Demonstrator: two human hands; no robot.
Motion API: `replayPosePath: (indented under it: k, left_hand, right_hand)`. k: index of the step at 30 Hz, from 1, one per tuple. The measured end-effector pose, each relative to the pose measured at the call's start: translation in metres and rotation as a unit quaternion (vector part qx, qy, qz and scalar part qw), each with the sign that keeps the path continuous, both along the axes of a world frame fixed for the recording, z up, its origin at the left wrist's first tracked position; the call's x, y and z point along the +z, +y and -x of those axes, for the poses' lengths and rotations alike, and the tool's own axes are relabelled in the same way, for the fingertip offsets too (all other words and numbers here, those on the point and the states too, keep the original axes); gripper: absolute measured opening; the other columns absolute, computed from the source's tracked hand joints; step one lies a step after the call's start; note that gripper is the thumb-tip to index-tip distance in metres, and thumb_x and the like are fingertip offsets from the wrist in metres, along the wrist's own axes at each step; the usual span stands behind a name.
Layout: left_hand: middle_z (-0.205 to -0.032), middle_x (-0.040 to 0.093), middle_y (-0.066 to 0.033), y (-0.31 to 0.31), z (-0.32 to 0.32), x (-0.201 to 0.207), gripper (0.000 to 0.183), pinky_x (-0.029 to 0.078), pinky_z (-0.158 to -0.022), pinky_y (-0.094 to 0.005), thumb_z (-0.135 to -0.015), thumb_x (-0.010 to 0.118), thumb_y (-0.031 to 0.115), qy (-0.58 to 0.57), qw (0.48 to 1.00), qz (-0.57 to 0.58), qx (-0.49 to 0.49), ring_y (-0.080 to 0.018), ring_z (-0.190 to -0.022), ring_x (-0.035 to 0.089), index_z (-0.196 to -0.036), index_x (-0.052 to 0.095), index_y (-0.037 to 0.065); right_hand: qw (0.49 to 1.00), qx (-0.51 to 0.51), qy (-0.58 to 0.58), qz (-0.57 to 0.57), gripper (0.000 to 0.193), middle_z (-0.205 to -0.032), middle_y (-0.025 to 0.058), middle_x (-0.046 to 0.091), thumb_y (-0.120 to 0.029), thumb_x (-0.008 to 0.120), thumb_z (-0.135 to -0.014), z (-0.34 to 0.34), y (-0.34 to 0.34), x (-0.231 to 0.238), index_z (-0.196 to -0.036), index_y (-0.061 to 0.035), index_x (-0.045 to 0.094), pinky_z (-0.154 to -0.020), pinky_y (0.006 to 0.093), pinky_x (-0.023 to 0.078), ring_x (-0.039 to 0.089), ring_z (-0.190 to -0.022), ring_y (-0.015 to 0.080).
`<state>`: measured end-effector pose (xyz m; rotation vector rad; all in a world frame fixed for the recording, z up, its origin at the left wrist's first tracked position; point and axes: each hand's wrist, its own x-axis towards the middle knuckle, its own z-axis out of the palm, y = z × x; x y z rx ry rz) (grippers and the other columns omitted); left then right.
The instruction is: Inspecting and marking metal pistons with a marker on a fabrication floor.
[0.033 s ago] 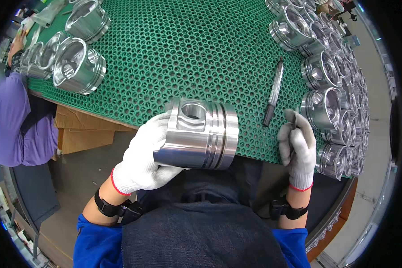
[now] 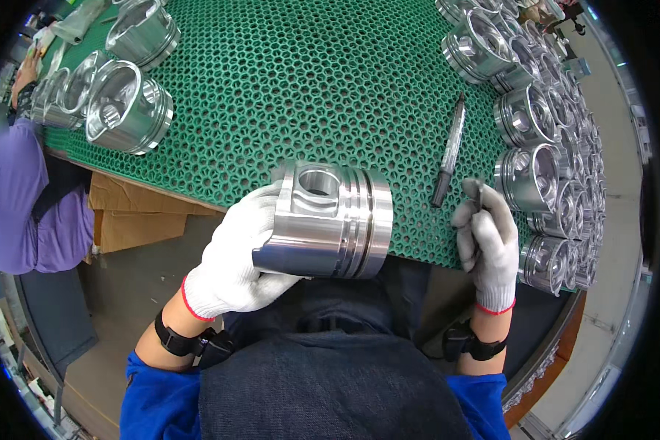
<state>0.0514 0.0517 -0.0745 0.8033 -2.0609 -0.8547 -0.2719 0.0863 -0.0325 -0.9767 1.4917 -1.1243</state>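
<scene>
My left hand (image 2: 238, 253), in a white knit glove with a red cuff edge, is wrapped round a shiny metal piston (image 2: 323, 224). The piston lies on its side over the near edge of the green mat, its pin hole facing up and its ring grooves toward the right. Off to the right, my right hand (image 2: 489, 238) wears a matching glove with greyed fingertips. Its fingers are curled and pinched together; a thin dark sliver shows between them, too small to name. A marker pen (image 2: 449, 154) with a dark cap rests on the mat just beyond that hand.
Many pistons (image 2: 524, 180) stand packed along the right side of the green perforated mat (image 2: 308, 95). Several more pistons (image 2: 128, 110) stand at the far left. Beside them is a person in a purple garment (image 2: 11, 198). A cardboard box (image 2: 136, 220) sits below the table edge.
My right hand has shifted very slightly to the left, its fingers still curled. The left hand and the piston look nearly the same.
</scene>
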Motion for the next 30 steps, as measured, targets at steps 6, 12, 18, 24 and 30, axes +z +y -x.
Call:
replayPosePath:
  k: [6, 12, 18, 24, 30]
  left_hand:
    - [-0.114, 0.066, -0.0176, -0.007, 0.000, 0.002, 0.047, 0.046, -0.101, -0.0530, -0.065, 0.082, 0.006, -0.017, 0.999, 0.033, -0.006, -0.0383, -0.111, 0.062, -0.110, 0.067, 0.003]
    - [-0.114, 0.066, -0.0166, 0.003, 0.006, 0.002, 0.043, 0.047, -0.101, -0.0508, -0.068, 0.084, 0.014, 0.035, 0.971, -0.236, 0.029, -0.0396, -0.112, 0.062, -0.108, 0.070, 0.006]
    - [-0.113, 0.067, -0.0164, -0.006, 0.000, 0.010, 0.039, 0.048, -0.099, -0.0485, -0.067, 0.085, 0.015, -0.080, 0.996, -0.033, 0.006, -0.0397, -0.110, 0.063, -0.102, 0.072, 0.006]
    - [-0.103, 0.070, -0.0159, -0.014, 0.007, 0.030, 0.031, 0.052, -0.087, -0.0398, -0.069, 0.083, 0.015, -0.101, 0.993, -0.057, 0.013, -0.0348, -0.097, 0.066, -0.098, 0.073, 0.006]
    - [-0.091, 0.070, -0.0135, -0.029, 0.024, 0.047, 0.022, 0.052, -0.076, -0.0359, -0.086, 0.066, 0.010, -0.023, 0.958, -0.262, 0.111, -0.0279, -0.082, 0.067, -0.107, 0.067, 0.003]
  right_hand:
    - [0.924, 0.090, 0.367, 0.055, 0.053, -0.098, 0.0105, 0.065, -0.026, 0.066, -0.086, -0.009, -0.042, 0.013, -0.133, -0.0036, 0.055, -0.083, 0.0339, 0.050, 0.064, -0.089, 0.0201]
    - [0.824, 0.134, 0.547, 0.058, 0.041, -0.091, 0.0086, 0.065, -0.033, 0.071, -0.084, -0.015, -0.066, 0.001, -0.122, -0.0168, 0.063, -0.074, 0.0375, 0.052, 0.066, -0.083, 0.0269]
    - [0.804, 0.122, 0.576, 0.087, 0.031, -0.090, 0.0097, 0.062, -0.022, 0.066, -0.086, -0.011, -0.058, 0.003, -0.116, -0.0190, 0.064, -0.071, 0.0395, 0.053, 0.066, -0.082, 0.0290]
    - [0.792, 0.118, 0.594, 0.079, 0.035, -0.089, 0.0116, 0.059, -0.018, 0.062, -0.086, -0.003, -0.049, 0.004, -0.121, -0.0239, 0.063, -0.071, 0.0415, 0.052, 0.065, -0.080, 0.0304]
    - [0.775, 0.083, 0.612, 0.133, 0.042, -0.089, 0.0106, 0.060, -0.017, 0.066, -0.084, -0.003, -0.044, -0.014, -0.125, -0.0256, 0.062, -0.065, 0.0410, 0.053, 0.065, -0.075, 0.0302]
